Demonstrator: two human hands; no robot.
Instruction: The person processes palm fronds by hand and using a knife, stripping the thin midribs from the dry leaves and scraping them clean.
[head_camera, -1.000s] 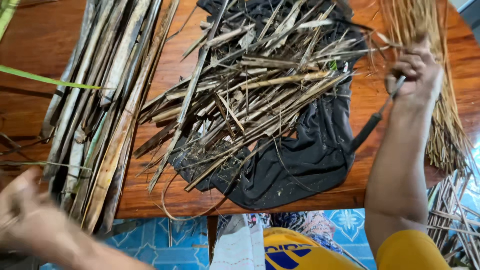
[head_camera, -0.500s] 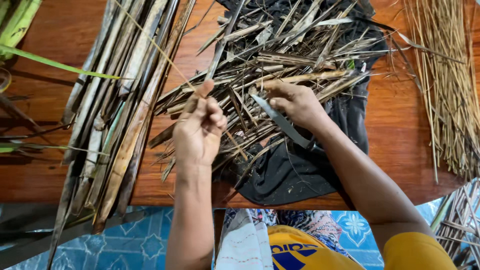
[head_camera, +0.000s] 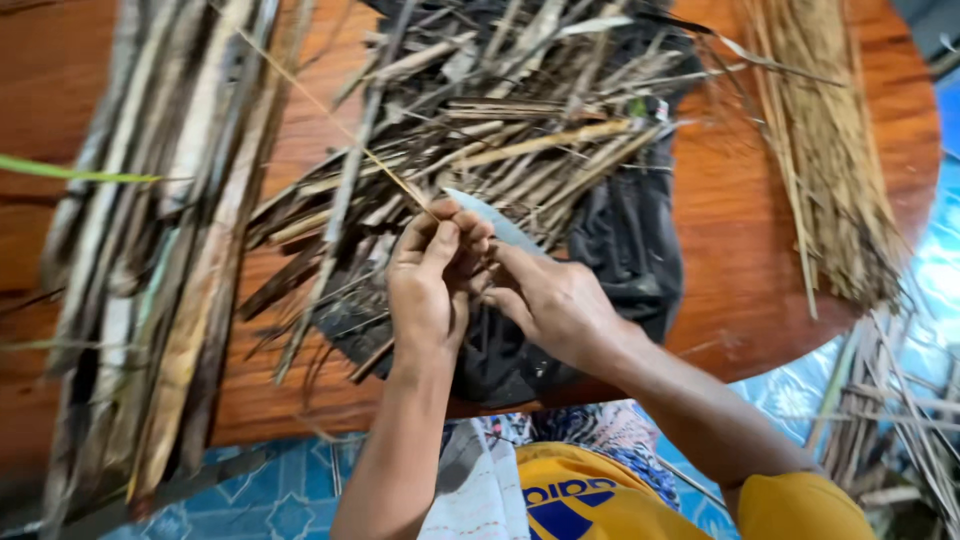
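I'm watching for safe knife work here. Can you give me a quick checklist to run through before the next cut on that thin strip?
1. Knife blade held by right hand: ok.
2. Thin strip pinched in left hand: ok.
3. Left fingers away from the blade edge: not ok, they sit right beside it.
4. Blade pointing away from the body: ok, the tip points toward the table's far side.
5. Dark cloth under the pile of dry scraps: ok.
6. Sharpness of the edge: cannot tell.

Reddish-brown wooden table (head_camera: 740, 250), black cloth (head_camera: 630, 240), pale straw-coloured strips (head_camera: 820, 140), blue patterned floor (head_camera: 270, 490), yellow shirt (head_camera: 590, 495).
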